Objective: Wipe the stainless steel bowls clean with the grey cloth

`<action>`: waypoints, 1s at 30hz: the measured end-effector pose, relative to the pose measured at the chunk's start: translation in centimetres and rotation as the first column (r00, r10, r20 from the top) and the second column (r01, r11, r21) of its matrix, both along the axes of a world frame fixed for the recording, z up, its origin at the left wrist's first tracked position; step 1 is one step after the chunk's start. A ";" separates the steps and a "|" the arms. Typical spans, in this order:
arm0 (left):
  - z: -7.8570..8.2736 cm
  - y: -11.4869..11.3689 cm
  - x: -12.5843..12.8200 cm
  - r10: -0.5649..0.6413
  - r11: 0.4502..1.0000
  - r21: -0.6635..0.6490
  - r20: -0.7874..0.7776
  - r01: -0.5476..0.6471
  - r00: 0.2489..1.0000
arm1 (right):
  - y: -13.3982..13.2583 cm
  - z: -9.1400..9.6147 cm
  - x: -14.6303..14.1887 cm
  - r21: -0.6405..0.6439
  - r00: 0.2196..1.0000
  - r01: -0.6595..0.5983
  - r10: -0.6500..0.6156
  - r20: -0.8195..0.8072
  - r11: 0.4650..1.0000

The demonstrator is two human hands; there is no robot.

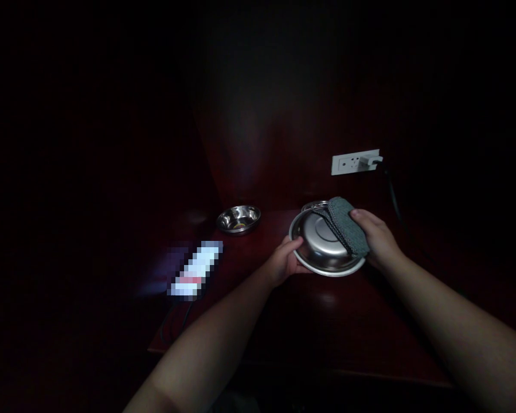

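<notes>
A shiny metal bowl (322,238) is held up over the table with its underside facing me. My left hand (286,261) grips its left rim, thumb on the outer wall and fingers behind. Against the bowl's right side, my right hand (374,235) is closed on a grey-green cloth (348,226) with a dark edge, pressed on the metal. Its thumb lies on the cloth; the other fingers are mostly hidden. Behind the held bowl, the rim of another metal dish (313,205) shows in part.
Another metal bowl (239,221) stands upright at the back left of the dark red table (301,332). Nearer, a lit, blurred-out phone-like screen (195,272) lies with a cable (165,327) beside it. A wall socket (355,162) holds a plug with a cord at the right.
</notes>
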State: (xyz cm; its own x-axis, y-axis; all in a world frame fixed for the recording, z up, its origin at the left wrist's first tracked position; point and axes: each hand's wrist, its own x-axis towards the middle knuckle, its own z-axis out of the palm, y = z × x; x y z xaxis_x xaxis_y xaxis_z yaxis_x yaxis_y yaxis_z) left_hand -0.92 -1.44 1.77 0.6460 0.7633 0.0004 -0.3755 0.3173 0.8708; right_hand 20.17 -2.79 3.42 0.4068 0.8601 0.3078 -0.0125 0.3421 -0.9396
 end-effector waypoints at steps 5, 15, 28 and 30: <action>-0.5 -0.1 0.3 0.110 0.992 0.061 0.004 -0.110 0.994 | 0.0 -0.1 0.1 -0.018 0.993 -0.044 0.046 0.113 0.999; 0.1 -0.1 0.5 0.228 0.973 0.030 0.008 -0.228 0.974 | 0.5 -0.9 0.7 -0.051 0.985 -0.084 0.090 0.145 0.995; -0.2 0.7 0.9 0.248 0.968 0.016 0.083 -0.250 0.965 | -0.5 -0.1 0.0 -0.167 0.984 -0.166 0.173 0.030 0.972; -0.3 0.8 1.0 0.241 0.970 0.019 0.086 -0.244 0.967 | -0.6 0.0 0.0 -0.172 0.986 -0.158 0.164 0.024 0.972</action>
State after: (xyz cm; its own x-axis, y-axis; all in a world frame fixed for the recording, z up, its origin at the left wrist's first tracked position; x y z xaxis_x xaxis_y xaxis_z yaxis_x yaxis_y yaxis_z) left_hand 0.05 -0.66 1.49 0.4385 0.8959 0.0708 -0.5087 0.1825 0.8414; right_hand 20.21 -3.38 3.37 0.2494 0.9543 0.1647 -0.0175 0.1745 -0.9845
